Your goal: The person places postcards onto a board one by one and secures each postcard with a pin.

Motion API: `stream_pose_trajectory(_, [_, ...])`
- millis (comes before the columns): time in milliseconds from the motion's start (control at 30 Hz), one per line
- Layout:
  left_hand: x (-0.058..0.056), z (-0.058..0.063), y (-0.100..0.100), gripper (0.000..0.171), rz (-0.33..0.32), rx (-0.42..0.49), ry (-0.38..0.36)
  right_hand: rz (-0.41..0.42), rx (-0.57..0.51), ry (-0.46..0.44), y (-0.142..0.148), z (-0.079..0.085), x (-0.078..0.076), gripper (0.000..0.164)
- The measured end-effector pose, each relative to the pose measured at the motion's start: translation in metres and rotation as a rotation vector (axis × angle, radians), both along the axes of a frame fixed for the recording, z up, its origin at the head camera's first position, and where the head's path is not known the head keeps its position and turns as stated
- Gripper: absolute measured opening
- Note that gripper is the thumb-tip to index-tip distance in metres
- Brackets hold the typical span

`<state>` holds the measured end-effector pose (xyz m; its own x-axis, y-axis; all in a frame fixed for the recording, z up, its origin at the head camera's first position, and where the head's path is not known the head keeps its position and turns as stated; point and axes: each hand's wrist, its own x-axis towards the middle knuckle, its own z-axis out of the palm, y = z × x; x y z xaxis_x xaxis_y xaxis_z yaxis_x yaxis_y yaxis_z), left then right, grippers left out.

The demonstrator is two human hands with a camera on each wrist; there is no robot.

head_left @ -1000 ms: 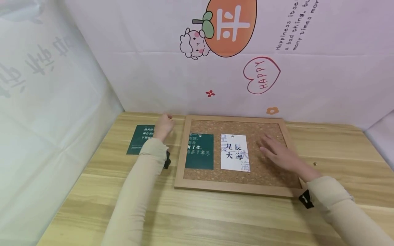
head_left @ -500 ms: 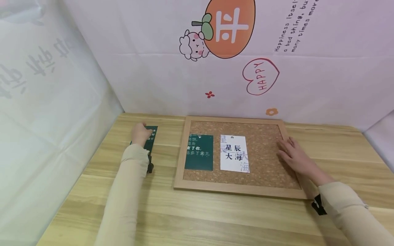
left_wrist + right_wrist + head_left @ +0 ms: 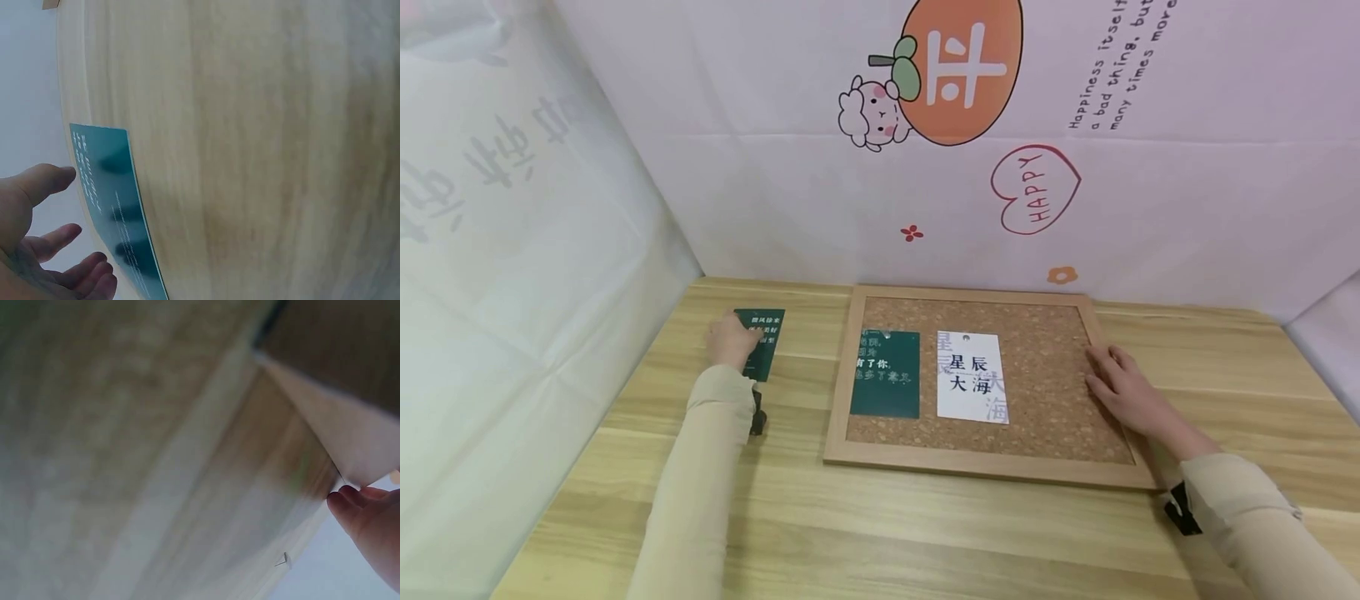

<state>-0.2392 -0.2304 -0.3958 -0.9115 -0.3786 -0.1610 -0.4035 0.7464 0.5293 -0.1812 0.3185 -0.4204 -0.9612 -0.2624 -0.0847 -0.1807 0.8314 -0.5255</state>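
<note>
In the head view my left hand [image 3: 730,342] is over a dark green card [image 3: 767,358] with white lettering, lying on the table at the left. The left wrist view shows thumb and fingers spread apart beside the card [image 3: 122,212], with nothing held. My right hand [image 3: 1131,396] holds the right side of a wood-framed cork board [image 3: 1045,433]. In the right wrist view its fingertips are at the outer side of the frame [image 3: 350,431]. On the board are another green card [image 3: 887,392] and a white card [image 3: 970,400], each with a tack at its top.
A small thumbtack [image 3: 284,559] lies on the wooden table [image 3: 880,533] beyond the right hand in the right wrist view. A white printed sheet [image 3: 760,192] rises behind the table, and another white sheet [image 3: 535,275] hangs at the left.
The left hand has moved left onto the loose green card, then shifted slightly and uncovered more of it. The right hand has moved right, from over the cork to the board's right side.
</note>
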Motion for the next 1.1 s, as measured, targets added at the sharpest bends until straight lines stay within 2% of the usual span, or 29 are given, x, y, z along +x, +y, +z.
stream_pose_trajectory(100, [0.000,-0.001,0.000,0.063,0.008,-0.022,-0.010,-0.002,0.003,-0.010,0.000,0.000,0.000,0.060])
stream_pose_trajectory(267, [0.000,-0.002,-0.002,0.066,0.025,-0.009,-0.014,-0.008,0.009,-0.022,0.003,-0.001,-0.001,0.060])
stream_pose_trajectory(500, [0.002,-0.003,-0.004,0.070,0.016,-0.044,-0.030,-0.002,0.023,-0.024,0.004,-0.003,-0.003,0.057])
stream_pose_trajectory(867, [0.001,-0.009,-0.008,0.064,0.024,-0.114,0.015,-0.011,0.048,-0.022,0.004,-0.005,-0.003,0.060])
stream_pose_trajectory(1100, [0.000,-0.011,-0.012,0.072,0.038,-0.088,0.027,-0.017,0.038,-0.018,0.005,-0.006,-0.003,0.060])
